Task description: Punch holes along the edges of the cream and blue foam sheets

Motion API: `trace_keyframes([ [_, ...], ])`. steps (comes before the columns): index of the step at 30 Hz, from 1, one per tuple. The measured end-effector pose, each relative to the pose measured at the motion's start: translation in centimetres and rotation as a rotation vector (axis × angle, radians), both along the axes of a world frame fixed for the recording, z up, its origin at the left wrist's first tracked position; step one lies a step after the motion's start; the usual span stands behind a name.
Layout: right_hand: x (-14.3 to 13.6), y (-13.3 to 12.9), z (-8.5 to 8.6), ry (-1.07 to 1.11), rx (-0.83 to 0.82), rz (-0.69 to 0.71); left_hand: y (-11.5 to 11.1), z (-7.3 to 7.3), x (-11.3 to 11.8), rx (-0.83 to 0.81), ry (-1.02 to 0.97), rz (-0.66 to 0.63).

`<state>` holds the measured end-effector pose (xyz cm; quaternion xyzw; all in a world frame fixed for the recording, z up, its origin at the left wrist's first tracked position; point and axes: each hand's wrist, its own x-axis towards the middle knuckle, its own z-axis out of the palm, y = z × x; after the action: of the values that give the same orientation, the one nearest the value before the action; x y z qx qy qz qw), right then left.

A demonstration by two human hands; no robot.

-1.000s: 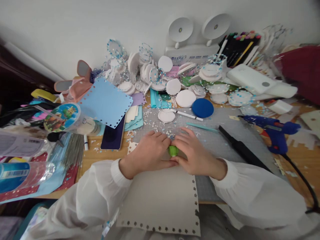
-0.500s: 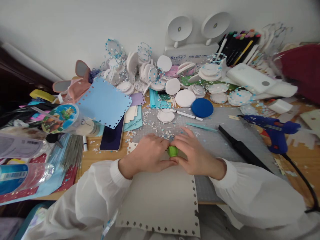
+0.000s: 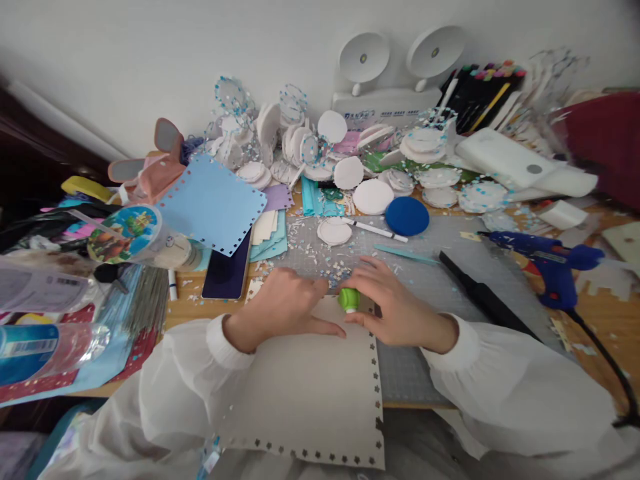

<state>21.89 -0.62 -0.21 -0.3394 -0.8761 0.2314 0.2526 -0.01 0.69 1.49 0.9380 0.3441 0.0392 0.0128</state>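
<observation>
My right hand (image 3: pixel 393 307) grips a small green craft punch (image 3: pixel 349 299) between thumb and fingers, at the far edge of a pale sheet of paper (image 3: pixel 305 393). Small flower-shaped holes line the sheet's right and near edges. Over the sheet's far left part, my left hand (image 3: pixel 285 303) holds the paper, fingers curled at the far edge and thumb stretched out on top. The left fingertips are partly hidden, just left of the punch. The sheet's near end hangs past the table edge.
Paper scraps litter the grey cutting mat (image 3: pixel 420 373). A blue glue gun (image 3: pixel 555 260) and a black-handled tool (image 3: pixel 480 293) lie to the right. A blue lid (image 3: pixel 407 215), white marker (image 3: pixel 377 231) and white discs (image 3: pixel 374 197) sit beyond; a phone (image 3: pixel 226 270) and drink cup (image 3: pixel 135 233) are left.
The sheet has slid a little left along with my left hand. My left fingers have come away from the punch, which stays in my right hand and now tilts slightly.
</observation>
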Motion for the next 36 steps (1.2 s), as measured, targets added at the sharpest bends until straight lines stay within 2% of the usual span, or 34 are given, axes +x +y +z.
trace_keyframes([
  [7,-0.2,-0.2,0.1,-0.054,0.039,-0.022,0.0,0.5,0.7,0.008,0.015,-0.041],
  [14,-0.5,-0.5,0.2,-0.054,0.035,-0.013,-0.3,0.7,2.5,-0.152,-0.127,-0.007],
  [18,-0.6,-0.7,0.2,-0.023,0.087,-0.018,-0.1,0.3,2.5,-0.188,-0.131,-0.060],
  [22,-0.6,-0.7,-0.2,-0.002,0.107,-0.023,0.0,0.1,2.2,-0.149,-0.118,-0.087],
  [30,-0.8,-0.4,-0.7,-0.003,0.060,0.005,-0.1,-0.7,1.9,0.063,-0.086,-0.074],
  [36,-0.6,-0.4,-0.8,0.057,0.003,0.029,0.2,-0.2,1.2,0.099,-0.028,-0.058],
])
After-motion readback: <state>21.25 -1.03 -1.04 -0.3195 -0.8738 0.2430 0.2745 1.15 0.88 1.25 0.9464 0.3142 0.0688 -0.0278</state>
